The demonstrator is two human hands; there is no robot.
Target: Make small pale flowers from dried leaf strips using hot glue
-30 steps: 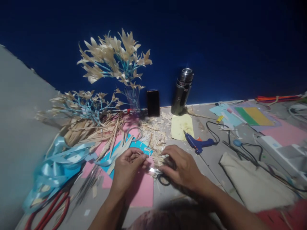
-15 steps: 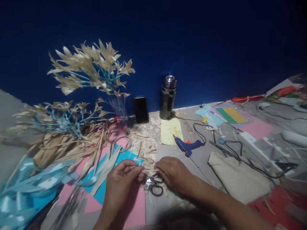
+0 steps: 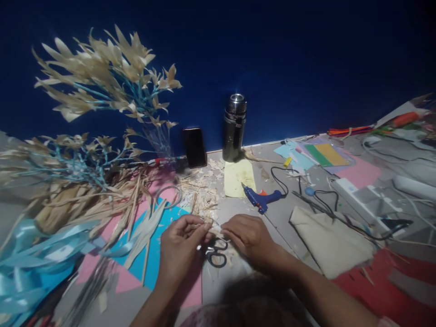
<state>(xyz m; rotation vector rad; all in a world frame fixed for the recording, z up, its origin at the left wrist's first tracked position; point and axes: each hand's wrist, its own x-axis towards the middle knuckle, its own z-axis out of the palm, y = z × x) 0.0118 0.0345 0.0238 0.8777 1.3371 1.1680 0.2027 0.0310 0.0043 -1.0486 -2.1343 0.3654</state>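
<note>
Two bare hands work close together on a cluttered grey table (image 3: 277,234), just beyond a pair of black-handled scissors (image 3: 211,249), which serves here as the landmark. The left hand (image 3: 182,238) is just to the left of the scissors, its thumb and forefinger pinched on a thin pale strip (image 3: 215,231). The strip lies just past the scissors' handles, poking out of that pinch toward the right hand (image 3: 250,236). The right hand is just to the right of the scissors, palm down, its fingers bunched near the strip's free end; the view is dim and blurred there, so I cannot tell whether they grip it.

Left of the scissors is a bright blue sheet (image 3: 155,240), and farther left, shiny light-blue ribbon (image 3: 41,254). Beyond the scissors are scattered pale shavings (image 3: 204,195), then a phone (image 3: 195,147) propped upright and a metal flask (image 3: 233,136). Beyond the scissors and to the right lies a blue glue gun (image 3: 262,200), its nozzle over a yellow sheet (image 3: 235,177). Well to the scissors' right is a beige cloth (image 3: 332,240). Far beyond them on the left rise cream flowers (image 3: 102,68) on blue stems.
</note>
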